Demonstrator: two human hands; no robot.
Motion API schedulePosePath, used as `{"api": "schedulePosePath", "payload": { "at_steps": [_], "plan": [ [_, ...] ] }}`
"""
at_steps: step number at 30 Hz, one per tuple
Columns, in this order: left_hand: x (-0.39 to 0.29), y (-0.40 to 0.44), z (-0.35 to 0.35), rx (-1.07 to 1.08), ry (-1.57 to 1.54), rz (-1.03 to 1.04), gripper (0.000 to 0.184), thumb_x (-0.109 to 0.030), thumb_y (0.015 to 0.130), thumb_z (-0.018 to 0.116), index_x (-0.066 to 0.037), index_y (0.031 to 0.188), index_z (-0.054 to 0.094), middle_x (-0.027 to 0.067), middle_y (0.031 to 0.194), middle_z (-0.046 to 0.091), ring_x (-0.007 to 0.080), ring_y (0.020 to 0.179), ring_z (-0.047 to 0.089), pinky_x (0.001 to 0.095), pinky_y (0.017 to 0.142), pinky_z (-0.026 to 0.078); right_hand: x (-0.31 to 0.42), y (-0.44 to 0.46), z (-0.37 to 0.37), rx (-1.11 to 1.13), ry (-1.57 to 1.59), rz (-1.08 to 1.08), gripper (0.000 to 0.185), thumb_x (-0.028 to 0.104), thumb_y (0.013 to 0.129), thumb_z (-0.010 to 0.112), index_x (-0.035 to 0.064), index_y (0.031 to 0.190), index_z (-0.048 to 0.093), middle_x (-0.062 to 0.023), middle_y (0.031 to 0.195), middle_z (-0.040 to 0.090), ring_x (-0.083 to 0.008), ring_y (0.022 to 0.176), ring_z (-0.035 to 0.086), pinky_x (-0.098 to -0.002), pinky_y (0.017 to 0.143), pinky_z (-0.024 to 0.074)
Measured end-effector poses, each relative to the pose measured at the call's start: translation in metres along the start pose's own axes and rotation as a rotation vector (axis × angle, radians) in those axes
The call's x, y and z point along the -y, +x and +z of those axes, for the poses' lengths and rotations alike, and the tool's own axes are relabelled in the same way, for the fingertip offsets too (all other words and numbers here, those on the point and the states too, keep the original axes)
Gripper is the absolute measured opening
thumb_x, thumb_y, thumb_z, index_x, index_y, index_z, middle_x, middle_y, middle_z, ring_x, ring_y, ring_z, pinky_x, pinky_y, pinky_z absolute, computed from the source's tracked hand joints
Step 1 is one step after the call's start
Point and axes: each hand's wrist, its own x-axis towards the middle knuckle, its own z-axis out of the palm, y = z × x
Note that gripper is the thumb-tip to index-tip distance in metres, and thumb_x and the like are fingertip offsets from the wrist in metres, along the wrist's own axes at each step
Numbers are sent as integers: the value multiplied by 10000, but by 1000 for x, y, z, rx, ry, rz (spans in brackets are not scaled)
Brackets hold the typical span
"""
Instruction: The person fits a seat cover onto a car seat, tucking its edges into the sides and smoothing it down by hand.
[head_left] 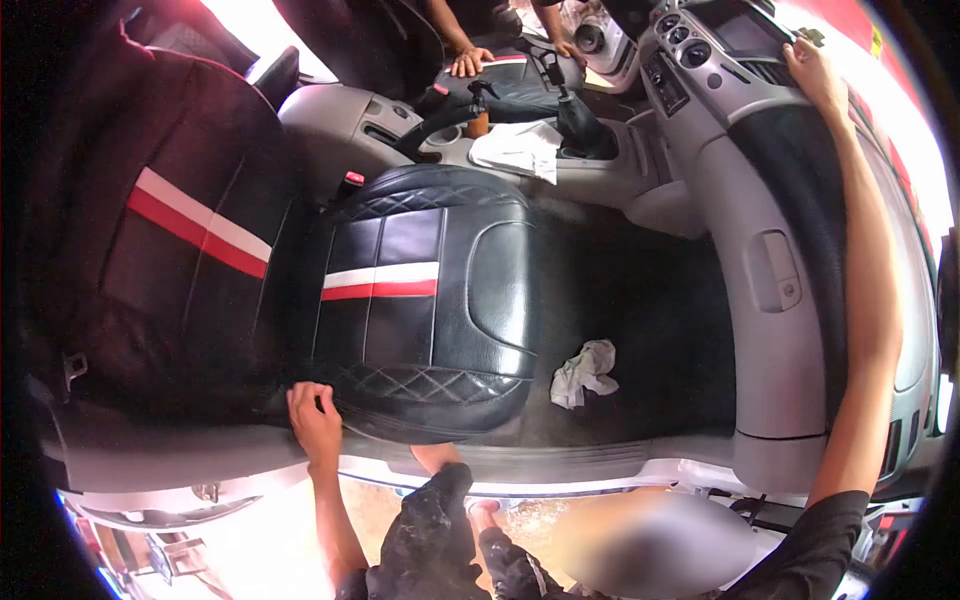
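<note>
My left hand [315, 415] is at the outer lower edge of the black front seat [400, 240], fingers bent and slightly apart, with no object visible in it. The seat has white and red stripes and quilted side panels. My right arm stretches along the grey dashboard [700, 170]. At its far end, my right hand [817, 75] is on the dashboard top near the screen, fingers curled in. Whatever is under those fingers is hidden. A small greenish item [810, 36] shows just beyond them. A crumpled white cloth [585, 373] lies on the dark floor.
Across the cabin, another person's hand [470, 62] rests on the far seat. An amber spray bottle [478, 118] stands on the console beside a white cloth [520, 148] and the gear lever [583, 125]. The door sill [590, 465] runs along the near side.
</note>
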Motion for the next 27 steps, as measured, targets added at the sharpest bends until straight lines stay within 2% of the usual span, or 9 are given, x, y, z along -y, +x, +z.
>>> {"api": "schedulePosePath", "payload": {
  "at_steps": [3, 6, 11, 16, 17, 19, 20, 23, 27],
  "plan": [
    [19, 6, 7, -26, 86, -96, 80, -38, 905, 660, 18, 881, 608, 141, 947, 612, 359, 942, 579, 461, 856, 461, 16, -7, -14, -5, 41, 16, 396, 429, 994, 582, 49, 1050, 679, -189, 917, 729, -382, 876, 712, -473, 788, 541],
    [0, -5, 10, -44, 62, -33, 79, -41, 904, 669, 10, 889, 611, 128, 971, 616, 336, 981, 580, 451, 871, 466, 11, -3, -12, 67, 38, 63, 381, 469, 977, 578, 108, 1040, 682, -178, 1002, 742, -400, 966, 714, -496, 831, 545],
    [-1, 3, 1, -17, -9, -43, 71, -54, 887, 682, -29, 905, 618, 110, 998, 629, 341, 998, 599, 437, 965, 469, 14, -7, -13, 38, 45, 43, 380, 465, 978, 577, 100, 1028, 669, -172, 947, 738, -399, 930, 714, -502, 806, 544],
    [-17, 15, 18, -11, -209, -108, 281, -94, 937, 673, -36, 1212, 659, 154, 1284, 662, 352, 1232, 595, 427, 1060, 465, 19, -8, -18, 57, 27, 66, 371, 459, 981, 574, 104, 1028, 668, -168, 983, 740, -386, 955, 716, -499, 811, 542],
    [-19, 13, 30, 14, -269, -139, 272, -131, 950, 668, -50, 1209, 664, 123, 1322, 658, 333, 1274, 578, 444, 1111, 421, 20, -8, -19, 56, 16, 73, 370, 460, 980, 575, 106, 1027, 669, -168, 984, 741, -388, 959, 716, -500, 814, 542],
    [-26, 8, 51, -45, -40, -76, 268, -193, 964, 668, -71, 1203, 674, 70, 1350, 658, 293, 1315, 560, 477, 1178, 338, 26, -10, -22, 57, -2, 86, 368, 462, 978, 579, 109, 1026, 670, -167, 987, 744, -392, 966, 715, -500, 822, 542],
    [-26, 10, 52, -54, -163, -189, 230, -237, 975, 661, -97, 1152, 705, 18, 1344, 670, 252, 1346, 539, 493, 1215, 273, 24, -9, -21, 61, 4, 86, 367, 462, 977, 580, 110, 1025, 671, -167, 991, 745, -392, 969, 715, -500, 826, 542],
    [-14, 16, 57, -38, -301, -324, 174, -222, 975, 662, -112, 1091, 731, 9, 1321, 683, 243, 1350, 532, 476, 1205, 294, 24, -11, -22, 76, 10, 91, 366, 464, 976, 583, 113, 1026, 671, -168, 1001, 746, -392, 976, 716, -499, 834, 543],
    [-27, 14, 53, -82, -220, -304, 141, -156, 961, 647, -108, 1059, 736, 6, 1267, 709, 240, 1317, 556, 429, 1178, 338, 18, -7, -18, 80, 6, 90, 373, 467, 977, 580, 109, 1033, 670, -167, 1006, 745, -390, 978, 716, -494, 836, 541]
  ]
}}
